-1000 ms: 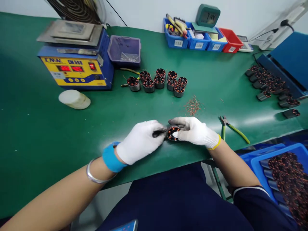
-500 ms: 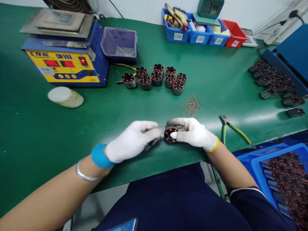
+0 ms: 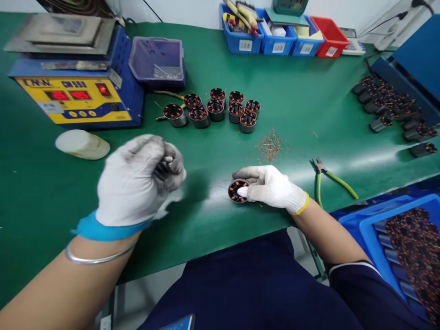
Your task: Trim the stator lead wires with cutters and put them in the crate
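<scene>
My right hand (image 3: 266, 185), in a white glove, grips a motor stator (image 3: 233, 195) standing on the green table, with the thumb at its opening and the fingers round its far side. Copper windings show inside its dark ring, and thin wire ends stick out to the left. My left hand (image 3: 144, 176), gloved with blackened fingertips, is raised over the table to the left, apart from the stator. Its fingers are curled closed; what they hold, if anything, cannot be made out. A small pile of copper wire clippings (image 3: 270, 145) lies just beyond my right hand.
Several stators (image 3: 215, 110) stand together further back. Green-handled cutters (image 3: 321, 173) lie at right, above a blue crate (image 3: 366, 229) full of stators. A blue and yellow soldering unit (image 3: 82, 101), a white cylinder (image 3: 82, 144) and a purple bin (image 3: 156, 59) occupy the left.
My left hand has moved left and up, away from the stator, with its fingers curled. My right hand keeps its grip on the stator. The camera view has shifted slightly.
</scene>
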Available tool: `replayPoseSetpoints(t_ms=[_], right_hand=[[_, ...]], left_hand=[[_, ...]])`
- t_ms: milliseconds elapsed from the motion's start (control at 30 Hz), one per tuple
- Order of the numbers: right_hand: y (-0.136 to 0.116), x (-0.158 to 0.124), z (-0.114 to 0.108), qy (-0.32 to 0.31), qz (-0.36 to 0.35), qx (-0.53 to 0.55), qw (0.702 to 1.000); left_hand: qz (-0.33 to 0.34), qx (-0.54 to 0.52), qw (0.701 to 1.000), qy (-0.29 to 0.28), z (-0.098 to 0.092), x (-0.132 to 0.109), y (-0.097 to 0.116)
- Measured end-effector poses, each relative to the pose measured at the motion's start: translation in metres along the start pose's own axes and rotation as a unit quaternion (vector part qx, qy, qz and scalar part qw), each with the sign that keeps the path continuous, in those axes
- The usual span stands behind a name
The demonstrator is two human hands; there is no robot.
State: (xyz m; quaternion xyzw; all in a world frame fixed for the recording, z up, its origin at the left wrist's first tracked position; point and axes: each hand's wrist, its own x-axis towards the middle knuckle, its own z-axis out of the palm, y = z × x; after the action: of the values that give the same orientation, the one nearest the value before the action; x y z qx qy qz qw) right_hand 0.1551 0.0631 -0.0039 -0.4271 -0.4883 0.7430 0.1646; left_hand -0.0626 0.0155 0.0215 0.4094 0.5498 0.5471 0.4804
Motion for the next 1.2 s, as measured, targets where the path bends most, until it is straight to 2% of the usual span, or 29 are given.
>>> replayPoseSetpoints(t_ms=[33,67,133,200,300,333,367,467,533,600,667,733,767,833,900,1000,1067,1100,1167,1200], right_hand=[[0.001,0.0,0.001,-0.002,-0.003,-0.006,1.0],[0.001,0.001,0.003,-0.005,-0.004,-0.008,1.0],[0.003,0.001,0.005,-0.017,-0.006,-0.004,1.0],[0.003,0.001,0.004,-0.023,-0.007,0.003,1.0],[0.002,0.001,0.001,-0.008,-0.006,-0.009,1.0],[0.001,0.001,0.001,0.002,-0.007,-0.016,1.0],[0.001,0.001,0.001,0.009,-0.007,-0.02,1.0],[0.002,0.002,0.004,0.001,-0.004,-0.013,1.0],[0.003,0.002,0.006,-0.012,-0.004,-0.001,1.0],[0.004,0.002,0.006,-0.011,-0.009,0.006,1.0],[0.003,0.002,0.005,-0.001,-0.014,0.005,1.0],[0.002,0.003,0.003,0.013,-0.018,0.0,1.0],[0.002,0.003,0.003,0.017,-0.019,-0.003,1.0],[0.002,0.004,0.003,0.014,-0.02,-0.002,1.0],[0.002,0.004,0.005,0.005,-0.02,0.006,1.0],[0.001,0.002,0.007,0.002,-0.014,0.023,1.0],[0.0,0.001,0.007,0.001,-0.009,0.031,0.999],[0.0,0.001,0.006,0.001,-0.01,0.031,0.999],[0.0,0.001,0.006,0.009,-0.013,0.021,1.0],[0.0,0.002,0.006,0.011,-0.013,0.012,1.0]], left_hand=[[0.026,0.03,0.999,0.003,-0.001,0.002,-0.002],[0.031,0.087,0.995,-0.026,0.001,0.003,-0.005],[0.006,0.195,0.974,-0.116,0.007,0.0,-0.01],[-0.026,0.235,0.959,-0.155,0.008,-0.005,-0.008],[-0.061,0.168,0.967,-0.184,-0.009,-0.008,0.004],[-0.053,0.119,0.973,-0.189,-0.016,-0.007,0.007],[-0.035,0.096,0.98,-0.171,-0.021,-0.005,0.009],[0.012,0.179,0.977,-0.114,-0.017,0.0,0.006],[-0.005,0.256,0.955,-0.148,-0.004,-0.001,0.0],[-0.054,0.277,0.938,-0.2,0.003,-0.003,0.0],[-0.1,0.238,0.93,-0.261,-0.004,-0.005,0.004],[-0.105,0.169,0.933,-0.301,-0.018,-0.004,0.008],[-0.091,0.153,0.939,-0.295,-0.023,-0.003,0.008],[-0.059,0.175,0.953,-0.241,-0.022,0.0,0.004],[-0.061,0.22,0.95,-0.212,-0.009,0.0,-0.003],[-0.09,0.242,0.944,-0.207,0.01,-0.005,-0.005],[-0.094,0.18,0.957,-0.206,0.007,-0.006,0.001],[-0.079,0.123,0.972,-0.186,0.002,-0.006,0.005],[-0.019,0.028,0.994,-0.099,-0.009,-0.003,0.01],[0.011,0.027,0.997,-0.066,-0.012,-0.001,0.009]])
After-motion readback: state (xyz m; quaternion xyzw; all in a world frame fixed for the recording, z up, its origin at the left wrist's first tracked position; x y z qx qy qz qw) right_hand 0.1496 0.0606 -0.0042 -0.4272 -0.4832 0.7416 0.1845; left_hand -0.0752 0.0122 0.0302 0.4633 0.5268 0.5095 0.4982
